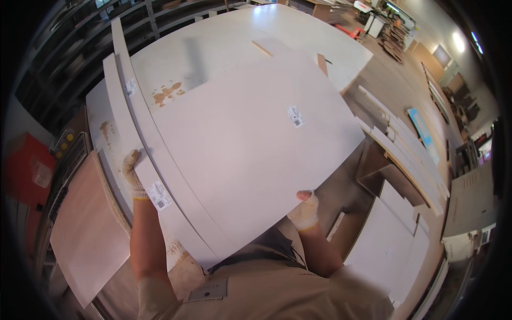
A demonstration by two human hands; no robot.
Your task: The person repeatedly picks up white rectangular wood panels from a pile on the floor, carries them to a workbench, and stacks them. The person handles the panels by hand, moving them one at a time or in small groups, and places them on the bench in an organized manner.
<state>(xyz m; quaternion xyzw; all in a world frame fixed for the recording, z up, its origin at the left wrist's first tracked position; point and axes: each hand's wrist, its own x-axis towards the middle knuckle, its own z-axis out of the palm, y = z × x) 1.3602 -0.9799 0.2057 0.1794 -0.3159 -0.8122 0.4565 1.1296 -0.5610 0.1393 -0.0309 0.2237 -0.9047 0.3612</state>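
Observation:
A large white panel (248,140) with a printed label lies before me, tilted across the view. My right hand (306,210), in a knitted glove with a bare thumb tip, grips the panel's near edge, thumb on top and fingers hidden beneath. Along the panel's left side run two long narrow white boards, an outer board (124,100) and an inner board (138,96), each bearing a label. My left hand (134,176), also gloved, holds the outer board by its left edge, its fingers partly hidden.
Beneath is a worn white worktable (228,40) with wood offcuts (322,65). A pinkish board (94,232) stands at left beside a red box (29,168). White panels (384,244) are stacked at right, near a brown open box (380,168). Shelving (152,20) rises behind.

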